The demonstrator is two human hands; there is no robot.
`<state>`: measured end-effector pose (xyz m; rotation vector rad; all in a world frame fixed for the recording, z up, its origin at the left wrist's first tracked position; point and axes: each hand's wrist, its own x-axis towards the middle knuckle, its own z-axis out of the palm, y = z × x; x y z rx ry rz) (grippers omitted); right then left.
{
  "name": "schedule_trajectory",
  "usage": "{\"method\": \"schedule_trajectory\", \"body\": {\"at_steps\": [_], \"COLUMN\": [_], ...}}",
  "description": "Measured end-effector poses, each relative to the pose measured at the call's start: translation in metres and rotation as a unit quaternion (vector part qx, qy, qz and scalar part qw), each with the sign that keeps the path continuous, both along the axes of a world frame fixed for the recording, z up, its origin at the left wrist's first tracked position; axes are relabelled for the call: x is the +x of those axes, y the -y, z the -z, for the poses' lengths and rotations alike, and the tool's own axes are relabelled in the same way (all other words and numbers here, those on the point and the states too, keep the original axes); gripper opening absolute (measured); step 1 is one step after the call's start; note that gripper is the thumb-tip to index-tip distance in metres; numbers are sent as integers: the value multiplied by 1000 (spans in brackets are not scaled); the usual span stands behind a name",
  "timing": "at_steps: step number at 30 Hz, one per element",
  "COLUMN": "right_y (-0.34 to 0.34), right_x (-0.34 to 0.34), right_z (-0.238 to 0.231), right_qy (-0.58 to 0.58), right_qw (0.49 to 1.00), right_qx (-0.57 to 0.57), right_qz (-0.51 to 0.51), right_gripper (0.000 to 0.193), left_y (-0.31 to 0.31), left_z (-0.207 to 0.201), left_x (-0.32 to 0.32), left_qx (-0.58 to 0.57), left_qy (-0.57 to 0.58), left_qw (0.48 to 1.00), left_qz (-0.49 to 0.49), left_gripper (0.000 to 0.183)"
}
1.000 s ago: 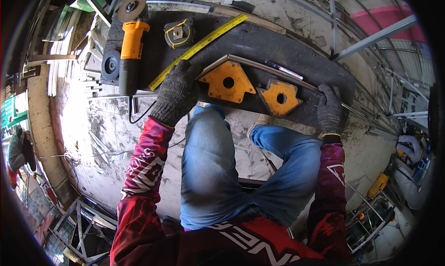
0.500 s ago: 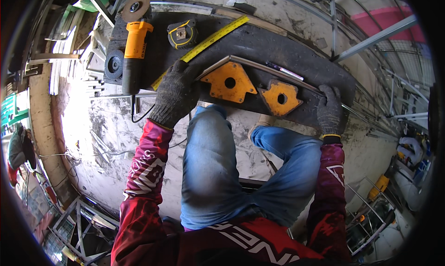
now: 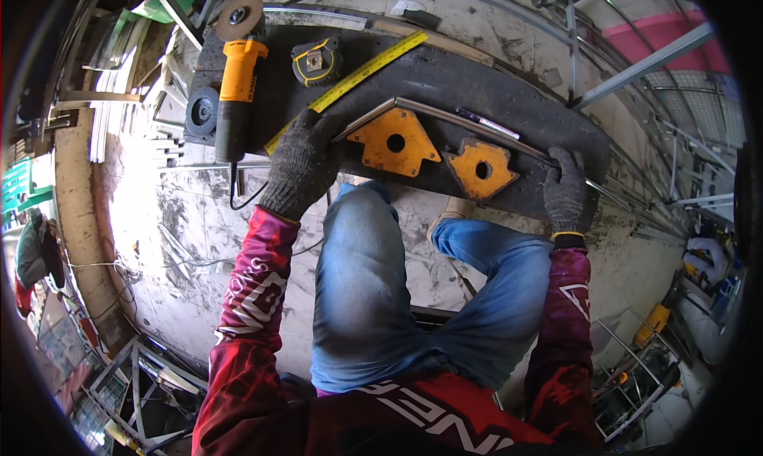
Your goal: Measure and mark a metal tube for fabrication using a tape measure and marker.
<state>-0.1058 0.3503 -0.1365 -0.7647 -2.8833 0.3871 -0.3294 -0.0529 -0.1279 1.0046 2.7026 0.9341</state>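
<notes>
If either end is nudged, the angle could be lost

Across the upper part of the view, a black board (image 3: 477, 79) stretches from ten o'clock to past two. On it, a short metal strip (image 3: 367, 119) and a long metal strip (image 3: 443, 117) meet in a blunt peak at twelve o'clock; whether they are joined cannot be told. Tucked beneath the peak is a large orange angle block (image 3: 378, 144). A small orange angle block (image 3: 469, 170) sits at two o'clock, near the long strip.

The gloved left hand (image 3: 298, 166), at ten o'clock, reaches the short strip's outer end. The gloved right hand (image 3: 564, 187), at nearly three, bends its fingers over the long strip's far end. Whether either grips or merely presses is unclear.

Uneven pushing could spread the peak or slide a strip off the large block. A white pen (image 3: 489, 124), just beside the long strip, might get in its way. The left hand overlaps the yellow ruler (image 3: 369, 71), so a sideways move could drag it. At half past ten, an orange-and-black grinder (image 3: 236, 79) juts past the board's near edge; snagging its dangling cord (image 3: 233, 184) could pull it down.
</notes>
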Motion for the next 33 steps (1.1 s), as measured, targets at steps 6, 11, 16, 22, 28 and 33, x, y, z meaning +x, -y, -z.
{"method": "schedule_trajectory", "body": {"at_steps": [6,11,16,22,28,33], "right_y": [4,7,5,8,7,7], "right_x": [-1,-3,-3,-5,-5,-5], "right_z": [-2,-2,0,-2,0,3], "right_qy": [0,-3,-1,5,-1,-8], "right_qw": [1000,1000,1000,1000,1000,1000], "right_qx": [5,20,15,10,5,8], "right_qz": [0,-15,-17,-27,-24,-28], "right_gripper": [29,28,30,31,33,35], "left_y": [-4,-2,-2,-2,-1,-1], "left_z": [2,9,11,9,10,12], "left_x": [0,-1,-1,-2,-3,-3], "left_qx": [-30,-23,-16,-26,-15,-13], "left_qy": [6,19,17,16,21,16], "left_qw": [999,999,1000,1000,1000,1000], "left_qz": [-12,-13,-8,-1,8,11], "left_gripper": [31,31,32,33,34,37]}}
